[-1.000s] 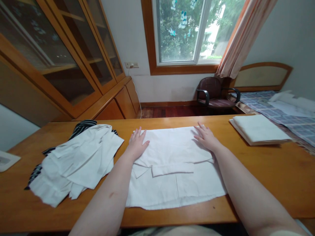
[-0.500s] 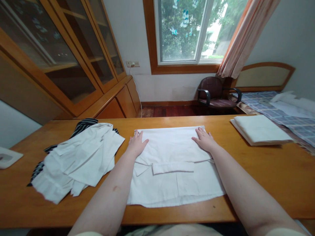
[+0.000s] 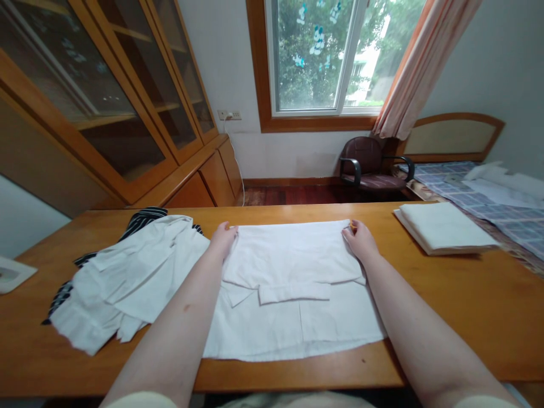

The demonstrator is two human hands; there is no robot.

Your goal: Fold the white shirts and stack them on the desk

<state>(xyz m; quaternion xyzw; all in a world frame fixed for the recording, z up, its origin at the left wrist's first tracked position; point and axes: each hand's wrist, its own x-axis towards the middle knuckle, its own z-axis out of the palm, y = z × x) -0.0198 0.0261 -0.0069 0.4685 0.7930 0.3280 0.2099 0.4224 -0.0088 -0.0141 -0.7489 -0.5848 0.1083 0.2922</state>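
Gripping the white garment's (image 3: 293, 272) far corners with both hands, left (image 3: 221, 238) and right (image 3: 361, 239), I should fold evenly, keeping edges aligned.

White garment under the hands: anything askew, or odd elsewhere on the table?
The white garment lies flat, its far corners gripped by the left hand and right hand. The near hem runs slightly slanted. The rumpled heap of white and striped clothes on the left looks untidy beside the neat folded stack.
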